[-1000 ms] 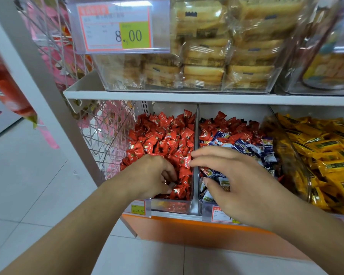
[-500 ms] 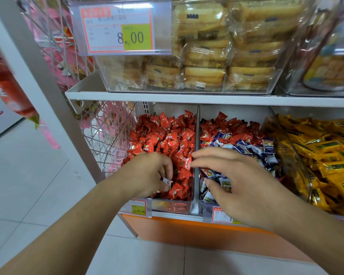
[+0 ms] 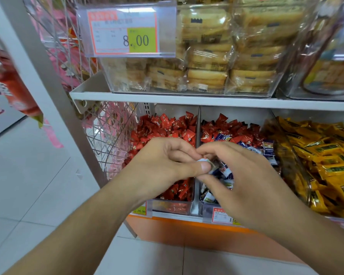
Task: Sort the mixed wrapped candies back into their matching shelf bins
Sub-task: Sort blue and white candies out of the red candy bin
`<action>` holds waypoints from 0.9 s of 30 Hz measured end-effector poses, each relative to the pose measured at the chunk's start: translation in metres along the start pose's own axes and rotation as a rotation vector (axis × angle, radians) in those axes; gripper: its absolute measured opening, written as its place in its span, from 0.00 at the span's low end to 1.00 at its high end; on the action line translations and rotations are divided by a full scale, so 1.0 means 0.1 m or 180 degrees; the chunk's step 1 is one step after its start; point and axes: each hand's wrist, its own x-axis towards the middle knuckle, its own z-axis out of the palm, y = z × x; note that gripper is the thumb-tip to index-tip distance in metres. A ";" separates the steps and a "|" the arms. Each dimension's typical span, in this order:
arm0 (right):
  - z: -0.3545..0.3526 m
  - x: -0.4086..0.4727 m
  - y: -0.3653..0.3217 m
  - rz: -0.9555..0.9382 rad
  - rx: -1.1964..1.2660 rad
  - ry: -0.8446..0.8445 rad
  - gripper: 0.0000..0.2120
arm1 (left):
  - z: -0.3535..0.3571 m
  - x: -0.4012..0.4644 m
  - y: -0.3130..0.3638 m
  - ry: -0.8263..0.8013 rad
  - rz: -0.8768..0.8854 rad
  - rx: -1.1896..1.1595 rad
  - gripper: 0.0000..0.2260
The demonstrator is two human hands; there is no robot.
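On the lower shelf, the left clear bin [image 3: 173,208] holds red wrapped candies [image 3: 163,128]. The middle bin [image 3: 200,210] holds blue-and-white candies [image 3: 267,148] mixed with red ones [image 3: 234,128]. My left hand [image 3: 163,165] pinches a small white-and-blue candy [image 3: 205,161] between thumb and fingers, just above the divider [image 3: 197,124] between the two bins. My right hand [image 3: 242,175] meets it there, its index fingertip above the same candy and its thumb below. Most of the candy is hidden by the fingers.
A third bin at the right holds yellow wrapped bars [image 3: 326,151]. On the upper shelf [image 3: 187,100] stands a clear box of packaged cakes [image 3: 207,62] with an 8.00 price tag [image 3: 125,32]. A wire rack [image 3: 107,135] stands left of the bins, above the tiled floor [image 3: 28,195].
My left hand lifted out of the red bin with a small white candy and moved right to the divider. My right hand rose from the mixed bin to meet it.
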 end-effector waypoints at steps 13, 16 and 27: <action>-0.02 0.02 0.12 -0.0134 -0.0285 -0.0425 0.19 | -0.23 0.32 -0.66 -0.0240 0.0080 0.2277 0.07; 0.11 0.01 0.09 -0.0434 -0.0179 -0.0742 0.18 | -0.21 0.42 -0.71 -0.0278 0.0005 0.2652 0.10; 0.14 0.00 0.16 -0.0426 -0.0128 -0.0701 0.17 | -0.40 0.42 -0.78 0.0009 0.0194 0.3124 0.20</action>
